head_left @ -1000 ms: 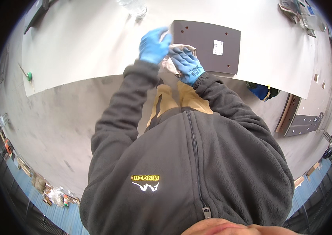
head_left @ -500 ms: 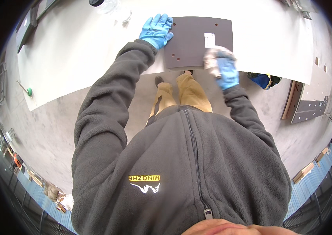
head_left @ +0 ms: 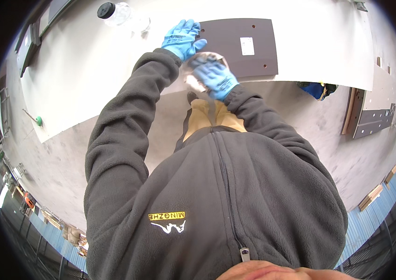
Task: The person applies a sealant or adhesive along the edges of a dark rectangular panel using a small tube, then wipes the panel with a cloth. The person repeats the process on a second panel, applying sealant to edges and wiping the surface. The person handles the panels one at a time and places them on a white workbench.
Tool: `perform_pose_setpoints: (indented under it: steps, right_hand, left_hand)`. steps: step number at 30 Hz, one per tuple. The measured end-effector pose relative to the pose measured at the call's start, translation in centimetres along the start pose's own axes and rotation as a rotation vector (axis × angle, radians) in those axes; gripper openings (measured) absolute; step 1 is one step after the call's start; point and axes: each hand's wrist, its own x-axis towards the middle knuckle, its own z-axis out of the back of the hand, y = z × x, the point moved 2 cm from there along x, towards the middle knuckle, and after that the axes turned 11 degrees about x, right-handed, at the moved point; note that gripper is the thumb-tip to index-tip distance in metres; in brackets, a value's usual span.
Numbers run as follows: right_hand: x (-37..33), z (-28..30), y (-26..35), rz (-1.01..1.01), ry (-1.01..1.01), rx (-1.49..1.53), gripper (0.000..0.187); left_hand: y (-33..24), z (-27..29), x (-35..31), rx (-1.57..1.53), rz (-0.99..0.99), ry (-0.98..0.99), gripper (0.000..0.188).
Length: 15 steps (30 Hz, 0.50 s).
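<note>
A dark grey-brown panel [head_left: 228, 39] with several drilled holes lies flat on the white table near its front edge. On it is a small white label [head_left: 247, 46]. My left hand [head_left: 182, 39], in a blue glove, rests at the panel's left edge with fingers stretched out. In my right hand [head_left: 216, 77], also gloved in blue, is a pale cloth [head_left: 196, 79], pressed at the panel's near left corner. The right hand and cloth are smeared by motion and hide that corner.
A clear bottle with a black cap [head_left: 116, 13] stands left of the panel on the white table [head_left: 90, 60]. A green-ended tool [head_left: 38, 121] is at the table's left edge. Panels [head_left: 370, 112] stack at the right; a blue bag [head_left: 317, 89] sits below the table's front edge.
My right hand has swept the cloth left, from the panel's near right corner to its near left corner. The left hand stays at the left edge.
</note>
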Motion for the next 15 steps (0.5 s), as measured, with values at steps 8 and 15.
perform_pose_setpoints:
  steps: [8,15]
  right_hand:
    - [7.2,7.9,-9.6,-0.124,-0.307,-0.394,0.050]
    - [6.9,7.4,-10.3,-0.129,-0.267,-0.466,0.058]
  left_hand:
    - [-0.1,0.3,-0.3,-0.187,0.055,0.075,0.094]
    - [-8.1,1.3,-12.0,-0.397,0.651,0.057,0.085]
